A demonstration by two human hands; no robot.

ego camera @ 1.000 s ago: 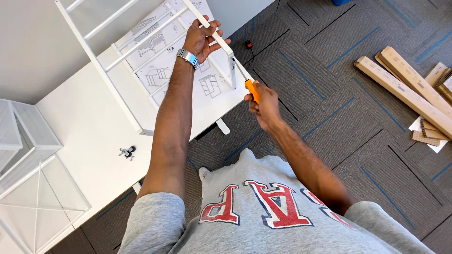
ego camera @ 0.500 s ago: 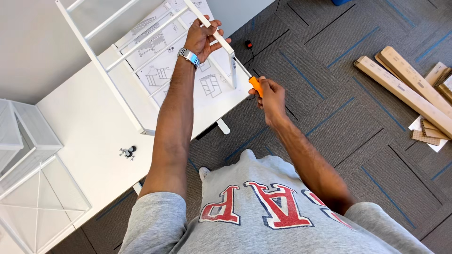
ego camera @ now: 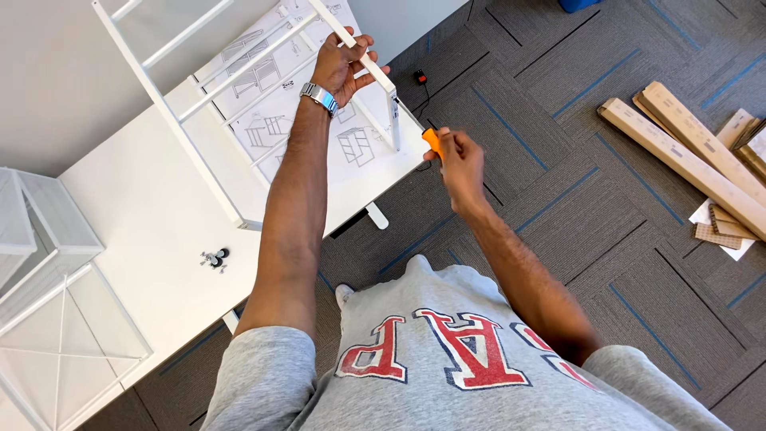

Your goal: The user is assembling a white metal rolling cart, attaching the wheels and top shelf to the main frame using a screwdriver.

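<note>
My left hand (ego camera: 341,65), with a metal watch on the wrist, grips a bar of a white metal frame (ego camera: 169,102) that lies on the white table (ego camera: 152,215). My right hand (ego camera: 459,160) holds an orange-handled screwdriver (ego camera: 429,137). Its shaft points up and left to the frame's corner post, just below my left hand. Under the frame lies an unfolded sheet of assembly drawings (ego camera: 275,120).
A small heap of dark screws (ego camera: 214,258) lies on the table. White wire baskets (ego camera: 48,303) stand at the left. Long cardboard packing pieces (ego camera: 686,152) lie on the grey carpet at right. A small red and black object (ego camera: 419,77) sits on the floor past the table.
My right hand and the screwdriver have moved slightly up and right, and the fingers have shifted on the handle. My left hand keeps its hold on the frame.
</note>
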